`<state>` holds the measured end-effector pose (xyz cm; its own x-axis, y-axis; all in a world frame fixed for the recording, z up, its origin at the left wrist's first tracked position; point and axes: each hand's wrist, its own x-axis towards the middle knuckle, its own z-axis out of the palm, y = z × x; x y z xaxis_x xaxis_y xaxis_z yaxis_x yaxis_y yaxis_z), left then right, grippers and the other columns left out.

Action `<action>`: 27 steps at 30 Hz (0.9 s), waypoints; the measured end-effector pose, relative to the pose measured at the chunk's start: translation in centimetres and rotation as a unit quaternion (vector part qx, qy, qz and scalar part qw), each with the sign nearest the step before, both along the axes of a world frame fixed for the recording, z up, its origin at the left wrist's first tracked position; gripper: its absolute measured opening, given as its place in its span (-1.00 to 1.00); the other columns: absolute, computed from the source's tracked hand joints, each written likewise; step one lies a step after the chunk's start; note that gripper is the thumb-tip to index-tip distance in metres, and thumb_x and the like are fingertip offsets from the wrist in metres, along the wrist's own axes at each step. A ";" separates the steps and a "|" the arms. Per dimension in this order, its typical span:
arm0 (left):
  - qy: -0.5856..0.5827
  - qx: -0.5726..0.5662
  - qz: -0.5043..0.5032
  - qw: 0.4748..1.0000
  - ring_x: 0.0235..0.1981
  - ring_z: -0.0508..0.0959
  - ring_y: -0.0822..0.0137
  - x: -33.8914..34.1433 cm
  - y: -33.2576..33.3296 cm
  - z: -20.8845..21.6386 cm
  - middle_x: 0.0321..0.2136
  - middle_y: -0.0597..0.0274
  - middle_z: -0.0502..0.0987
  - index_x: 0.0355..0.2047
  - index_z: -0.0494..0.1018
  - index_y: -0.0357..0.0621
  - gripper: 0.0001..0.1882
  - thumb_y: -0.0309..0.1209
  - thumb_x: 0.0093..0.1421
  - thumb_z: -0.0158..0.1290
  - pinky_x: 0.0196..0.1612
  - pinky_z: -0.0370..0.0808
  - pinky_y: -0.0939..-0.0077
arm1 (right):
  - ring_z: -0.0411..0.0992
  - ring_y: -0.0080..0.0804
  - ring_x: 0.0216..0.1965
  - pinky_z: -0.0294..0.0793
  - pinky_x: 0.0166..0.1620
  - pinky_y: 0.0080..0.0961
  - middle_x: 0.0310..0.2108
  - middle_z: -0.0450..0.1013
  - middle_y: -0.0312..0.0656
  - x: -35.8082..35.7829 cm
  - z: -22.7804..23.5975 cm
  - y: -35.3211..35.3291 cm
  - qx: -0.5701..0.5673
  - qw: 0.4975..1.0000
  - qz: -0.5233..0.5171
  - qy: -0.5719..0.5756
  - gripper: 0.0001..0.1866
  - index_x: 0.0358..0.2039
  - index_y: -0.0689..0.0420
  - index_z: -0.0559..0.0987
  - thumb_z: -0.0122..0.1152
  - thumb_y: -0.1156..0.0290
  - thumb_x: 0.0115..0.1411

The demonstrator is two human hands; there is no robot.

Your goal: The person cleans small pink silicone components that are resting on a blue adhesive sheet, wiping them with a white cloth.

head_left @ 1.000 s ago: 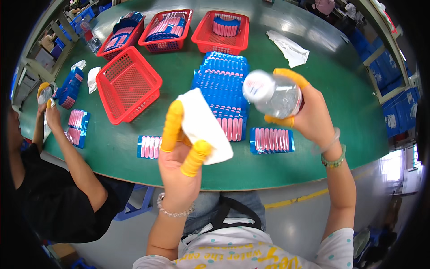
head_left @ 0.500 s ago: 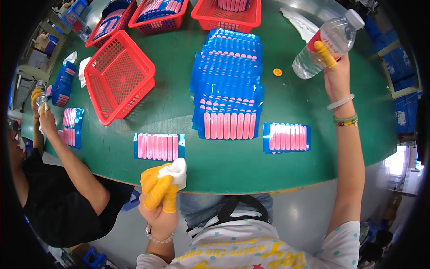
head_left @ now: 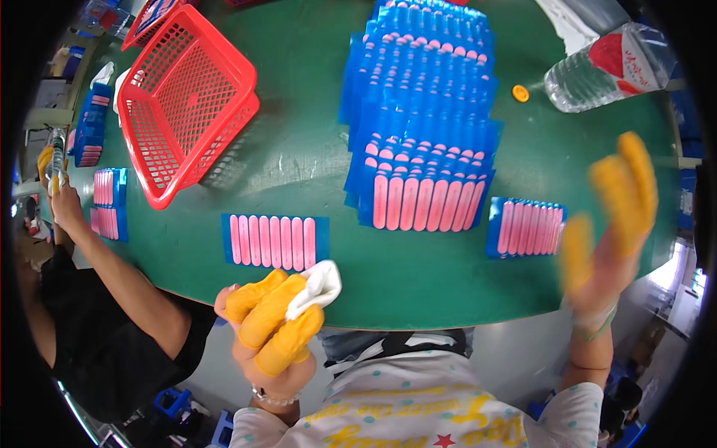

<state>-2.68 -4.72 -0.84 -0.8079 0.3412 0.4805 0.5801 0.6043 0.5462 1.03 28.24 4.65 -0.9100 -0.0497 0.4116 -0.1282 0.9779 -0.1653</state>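
Note:
My left hand (head_left: 272, 321), in yellow finger covers, is closed on a folded white cloth (head_left: 323, 282) at the table's front edge. Just beyond it lies a blue sheet (head_left: 322, 243) with a row of pink round-ended strips. My right hand (head_left: 612, 224), also in yellow finger covers and blurred, is empty with fingers apart. It is nearest to a small pile of the same strips on blue sheets (head_left: 526, 228). A clear plastic bottle (head_left: 609, 71) with a red and white label rests on the table farther back. Its cap end is out of clear sight.
A tall overlapping stack of blue sheets with pink strips (head_left: 426, 201) fills the middle of the green table (head_left: 291, 172). A red mesh basket (head_left: 213, 160) is at left. A yellow disc (head_left: 520, 93) lies near the bottle. At far left, a co-worker's arm (head_left: 123, 272) reaches in.
My right hand has let go of the bottle, now on the table, and come back toward me, fingers spread. My left hand still grips the cloth. The view has shifted closer to the table.

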 end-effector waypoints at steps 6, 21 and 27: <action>-0.002 -0.061 -0.008 0.998 -0.05 0.53 0.20 -0.7 1.2 0.5 -0.13 0.29 0.65 -0.33 0.66 0.06 -0.69 -0.51 -0.15 0.39 0.03 0.25 0.25 | 0.00 0.29 0.35 -0.15 0.32 0.32 0.34 0.19 -0.08 1.4 -3.9 -5.7 0.146 0.970 0.083 -0.177 -0.20 0.14 -0.14 0.57 0.10 -0.41 0.04; 0.088 -0.297 -0.280 0.909 0.01 0.54 0.20 2.0 2.1 0.2 -0.03 0.38 0.62 -0.23 0.66 0.20 -0.66 -0.31 -0.10 0.17 0.16 0.25 0.21 | 0.29 -0.23 0.30 -0.25 0.36 0.16 0.25 0.37 -0.19 7.3 -5.3 -7.2 -0.035 0.952 0.134 -0.273 -0.22 0.16 0.08 0.51 0.15 -0.26 0.11; 0.077 -0.273 -0.270 0.920 0.00 0.57 0.16 1.2 2.2 -0.1 -0.01 0.26 0.61 -0.19 0.64 0.10 -0.64 -0.33 -0.07 0.16 0.11 0.42 0.34 | 0.28 -0.26 0.30 -0.21 0.36 0.14 0.26 0.36 -0.22 7.4 -5.3 -7.5 -0.075 0.952 0.125 -0.269 -0.26 0.18 0.04 0.50 0.15 -0.22 0.13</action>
